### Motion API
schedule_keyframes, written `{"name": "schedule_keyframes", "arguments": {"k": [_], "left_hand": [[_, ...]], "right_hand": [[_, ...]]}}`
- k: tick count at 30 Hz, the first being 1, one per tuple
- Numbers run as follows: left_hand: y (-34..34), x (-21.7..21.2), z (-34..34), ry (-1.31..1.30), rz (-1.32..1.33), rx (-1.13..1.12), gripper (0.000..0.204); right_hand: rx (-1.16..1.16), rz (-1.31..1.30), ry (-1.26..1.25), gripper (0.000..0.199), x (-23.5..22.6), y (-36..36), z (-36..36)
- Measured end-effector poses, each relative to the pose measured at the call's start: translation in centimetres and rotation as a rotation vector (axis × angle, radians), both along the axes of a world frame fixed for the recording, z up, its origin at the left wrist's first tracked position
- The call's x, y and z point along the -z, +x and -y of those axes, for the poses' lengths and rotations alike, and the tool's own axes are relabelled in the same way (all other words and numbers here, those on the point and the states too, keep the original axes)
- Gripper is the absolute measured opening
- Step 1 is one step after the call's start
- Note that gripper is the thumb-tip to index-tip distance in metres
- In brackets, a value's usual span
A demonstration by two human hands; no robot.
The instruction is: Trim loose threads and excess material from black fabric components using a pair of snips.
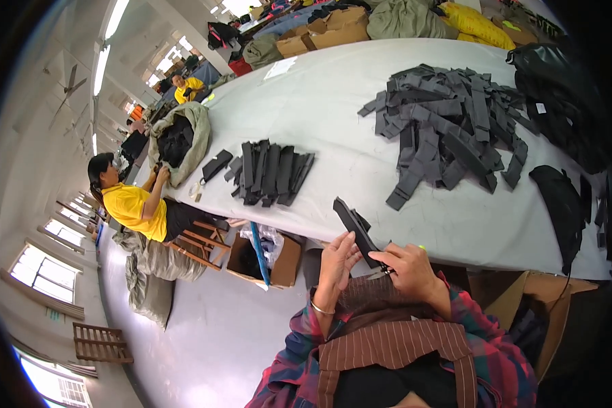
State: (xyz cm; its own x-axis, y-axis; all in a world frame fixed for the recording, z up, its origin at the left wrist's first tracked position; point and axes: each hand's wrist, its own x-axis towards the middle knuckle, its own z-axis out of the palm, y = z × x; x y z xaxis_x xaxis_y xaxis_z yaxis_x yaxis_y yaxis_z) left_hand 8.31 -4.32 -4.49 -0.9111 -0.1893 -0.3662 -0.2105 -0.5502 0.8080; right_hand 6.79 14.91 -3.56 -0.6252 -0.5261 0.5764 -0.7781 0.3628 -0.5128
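The right hand (408, 268) is pinching a black strip (353, 222) at the near edge of the table (340, 102), the left hand (336, 264) is touching it, closure unclear, and an apparent metal blade (376, 275) is possibly threatening a nick should the strip slip.

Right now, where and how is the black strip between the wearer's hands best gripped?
Probably pinch the black strip by its far end, coming from across the table: that narrow end juts out uncovered, while the left hand and right hand crowd its nearer part.
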Motion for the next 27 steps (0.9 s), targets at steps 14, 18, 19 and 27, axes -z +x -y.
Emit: {"name": "schedule_keyframes", "arguments": {"k": [14,18,19,27], "left_hand": [[0.4,0.1,1.0,0.085,-0.101,-0.023,0.02],[0.4,0.3,0.4,0.161,-0.167,0.032,0.017],[0.2,0.0,-0.1,0.163,-0.183,0.041,0.016],[-1.3,0.1,-2.6,0.022,-0.191,0.084,0.014]], "right_hand": [[0.004,0.183,-0.159,0.056,0.3,-0.1,0.7],[0.081,0.33,-0.281,0.056,0.3,0.6,0.0],[0.092,0.304,-0.298,0.056,0.2,0.6,-0.1],[0.192,0.12,-0.19,0.051,0.5,-0.2,-1.7]]}}
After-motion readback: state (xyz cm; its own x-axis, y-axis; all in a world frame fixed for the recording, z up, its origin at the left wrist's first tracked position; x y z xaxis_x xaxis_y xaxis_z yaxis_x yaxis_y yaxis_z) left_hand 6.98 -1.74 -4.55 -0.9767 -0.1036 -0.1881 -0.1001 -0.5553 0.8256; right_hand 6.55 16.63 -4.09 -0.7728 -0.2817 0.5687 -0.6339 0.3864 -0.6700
